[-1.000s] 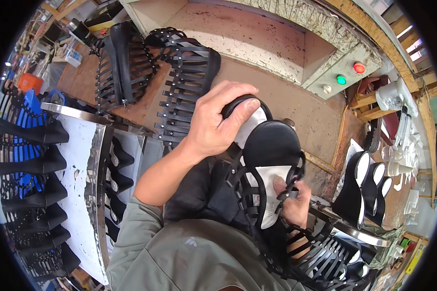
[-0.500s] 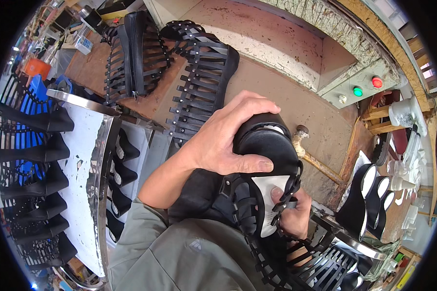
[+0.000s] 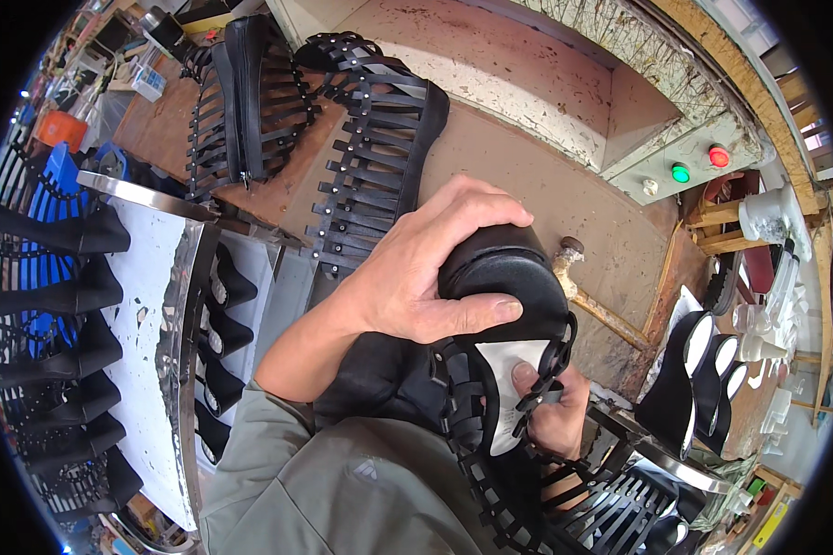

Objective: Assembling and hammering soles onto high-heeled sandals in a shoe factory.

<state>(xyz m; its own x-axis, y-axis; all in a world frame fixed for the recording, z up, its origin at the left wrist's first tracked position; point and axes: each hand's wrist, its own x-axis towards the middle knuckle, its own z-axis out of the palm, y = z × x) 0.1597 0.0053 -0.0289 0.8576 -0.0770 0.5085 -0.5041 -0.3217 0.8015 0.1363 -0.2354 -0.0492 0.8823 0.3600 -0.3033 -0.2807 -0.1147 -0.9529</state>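
Note:
A black strappy sandal (image 3: 509,287) is held in front of my body, its straps hanging in loops toward my lap. My left hand (image 3: 416,268) is wrapped over its thick rounded black end, thumb lying across the near side and fingers over the far edge. Lower on the shoe, my right hand (image 3: 557,414) grips the strapped part, its thumb pressed on the white insole (image 3: 509,370). Straps hide some of the right fingers. Beyond the shoe, a hammer (image 3: 611,319) with a wooden handle lies on the bench.
Two tall black strappy uppers, one caged (image 3: 370,162) and one zipped (image 3: 247,102), lie at the back. A white rack (image 3: 148,342) of black wedge shoes stands left. Black wedges (image 3: 685,379) sit at right. A box with red and green buttons (image 3: 680,173) edges the bench.
The pale sliver between the layers at the shoe's rounded end no longer shows. Both hands keep their hold, and the view has shifted slightly.

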